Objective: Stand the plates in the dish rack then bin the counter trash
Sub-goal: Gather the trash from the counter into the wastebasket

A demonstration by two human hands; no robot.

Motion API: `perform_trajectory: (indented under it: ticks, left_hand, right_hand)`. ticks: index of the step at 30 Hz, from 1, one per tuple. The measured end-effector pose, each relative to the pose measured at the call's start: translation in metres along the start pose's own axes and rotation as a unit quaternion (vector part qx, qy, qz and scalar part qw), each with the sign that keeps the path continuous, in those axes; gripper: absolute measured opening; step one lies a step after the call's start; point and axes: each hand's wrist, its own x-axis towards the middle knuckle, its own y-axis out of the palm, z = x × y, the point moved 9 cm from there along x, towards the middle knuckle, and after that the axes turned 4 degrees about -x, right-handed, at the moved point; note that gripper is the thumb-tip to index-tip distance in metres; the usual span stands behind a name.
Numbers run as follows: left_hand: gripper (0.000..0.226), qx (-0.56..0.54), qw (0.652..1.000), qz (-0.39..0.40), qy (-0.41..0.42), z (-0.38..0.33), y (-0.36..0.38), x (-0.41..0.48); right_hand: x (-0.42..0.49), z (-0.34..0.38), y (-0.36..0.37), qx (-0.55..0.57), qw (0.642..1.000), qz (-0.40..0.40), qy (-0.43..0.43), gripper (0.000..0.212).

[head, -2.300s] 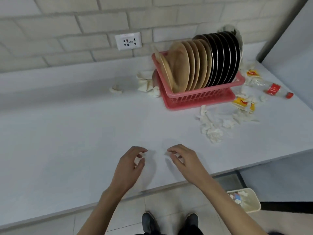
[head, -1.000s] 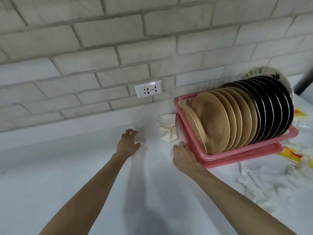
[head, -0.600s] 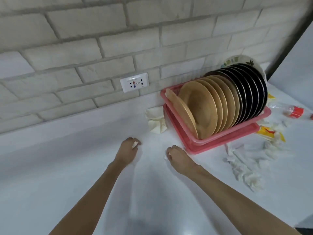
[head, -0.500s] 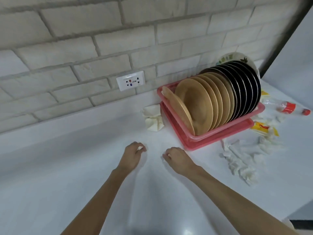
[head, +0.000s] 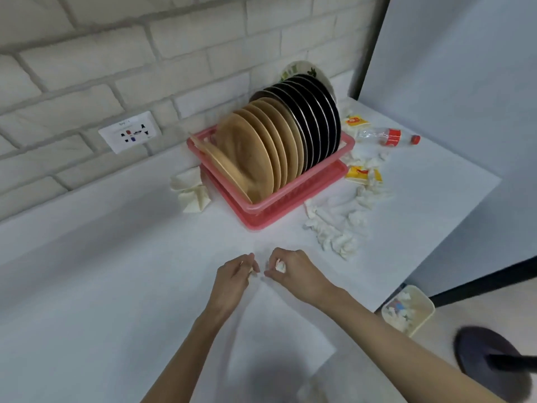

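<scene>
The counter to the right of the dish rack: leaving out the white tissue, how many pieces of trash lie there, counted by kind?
plastic bottle: 1
yellow packets: 2
Total: 3

Upright in pink dish rack (head: 279, 212): tan plates (head: 250, 158), black plates (head: 318, 117). On worktop (head: 116, 271) beside rack: crumpled tissues (head: 334, 232), yellow wrappers (head: 361, 173), bottle (head: 386, 136). On floor (head: 479, 301): bin (head: 422, 317), part-filled. Pinched in left hand (head: 232, 282), right hand (head: 296, 273): paper scraps (head: 280, 266).
</scene>
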Motion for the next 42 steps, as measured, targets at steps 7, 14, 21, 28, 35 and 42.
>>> perform_trajectory:
  ticks: [7,14,21,28,35,42]
  left_hand:
    - [0.029,0.035,0.998,0.043,0.039,-0.032,0.113,-0.035]
    - [0.035,0.039,0.992,0.098,0.066,-0.061,0.249,-0.083]
    - [0.057,0.113,0.968,0.201,0.100,-0.060,0.374,-0.109]
    - [0.055,0.129,0.962,0.208,0.120,-0.068,0.445,-0.102]
    - [0.060,0.120,0.967,0.211,0.076,-0.077,0.491,-0.062]
    - [0.052,0.140,0.945,0.257,0.143,-0.093,0.521,-0.018]
  right_hand:
    - [-0.088,-0.094,-0.058,0.057,0.996,-0.035,0.065,0.049]
    - [-0.197,-0.191,-0.119,0.030,0.990,-0.049,0.132,0.055]
    - [-0.280,-0.285,-0.156,0.030,0.968,-0.081,0.235,0.063]
    - [-0.311,-0.350,-0.175,0.107,0.943,-0.125,0.289,0.054]
    - [-0.297,-0.390,-0.205,0.076,0.943,-0.133,0.296,0.020]
    - [-0.256,-0.414,-0.230,0.133,0.935,-0.125,0.303,0.014]
